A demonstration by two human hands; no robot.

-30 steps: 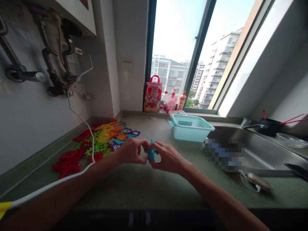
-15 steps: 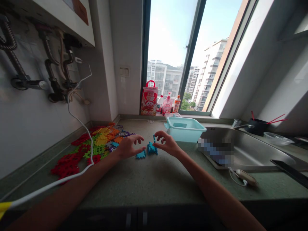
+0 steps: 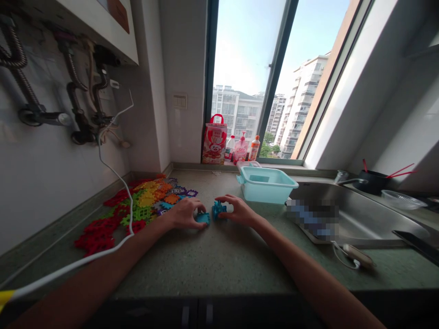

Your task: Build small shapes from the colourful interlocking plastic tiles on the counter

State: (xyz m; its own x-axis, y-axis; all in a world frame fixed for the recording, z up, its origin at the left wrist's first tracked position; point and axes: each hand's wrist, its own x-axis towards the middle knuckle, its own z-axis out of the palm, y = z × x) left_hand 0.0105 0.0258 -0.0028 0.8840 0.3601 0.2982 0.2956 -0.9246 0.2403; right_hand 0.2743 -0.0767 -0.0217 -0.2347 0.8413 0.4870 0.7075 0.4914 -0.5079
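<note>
My left hand (image 3: 185, 214) is closed on a flat blue interlocking tile (image 3: 203, 219) with notched edges, its thumb at the near side and fingers at the far side. The tile lies on or just over the counter. Across a small gap, my right hand (image 3: 239, 210) grips a small build of joined blue tiles (image 3: 217, 210), thumb in front and fingers over its top. My right fingers hide part of this build. Beyond my left forearm spreads a pile of loose interlocking tiles (image 3: 146, 198) in red, green, yellow, orange and purple.
A light-blue plastic tub (image 3: 267, 185) stands at the back, beside the steel sink (image 3: 363, 212). A white cable (image 3: 116, 171) hangs across the tiles and my left forearm. A pale device with a cord (image 3: 358, 256) lies at right. Bottles (image 3: 242, 150) line the windowsill.
My left hand has come down and closed on the flat blue tile. My right fingers have closed round the blue build. The view has shifted slightly.
</note>
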